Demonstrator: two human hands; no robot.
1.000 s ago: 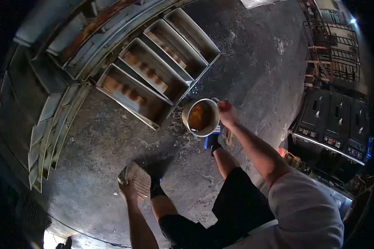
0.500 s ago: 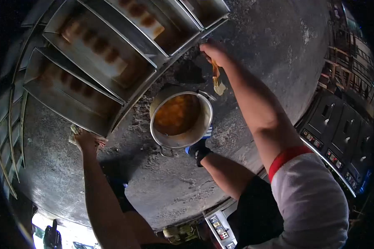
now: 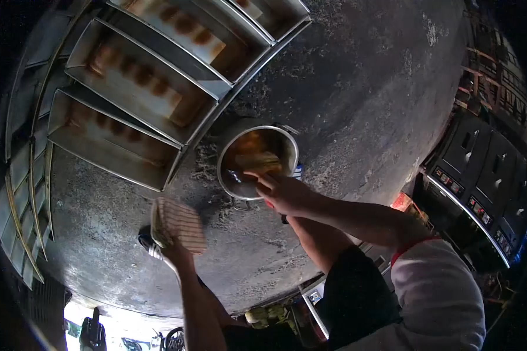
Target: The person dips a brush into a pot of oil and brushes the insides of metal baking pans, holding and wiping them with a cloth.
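Observation:
A metal pot [image 3: 221, 169] with side handles stands on the floor, with brown-orange liquid [image 3: 253, 143] inside. My right hand [image 3: 282, 192] is closed over the pot's near right rim, gripping a brush [image 3: 262, 160] whose blurred head is down inside the pot; its handle is mostly hidden by my fingers. To the left, my left hand [image 3: 175, 253] grips a striped cloth [image 3: 181, 223], which hangs open below the nearest long metal pan [image 3: 117, 158] and apart from it.
More long metal pans [image 3: 140, 76] with brown-stained bottoms lie side by side along the upper left. Bent strips [image 3: 32, 193] and metal panels line the far left. Black oven-like units [image 3: 474, 169] with control panels stand at the right. My feet flank the pot.
My right hand has swung down from beyond the pot, bringing the brush into it. My left hand has left the near pan's corner and moved right and nearer to me, the cloth now spread.

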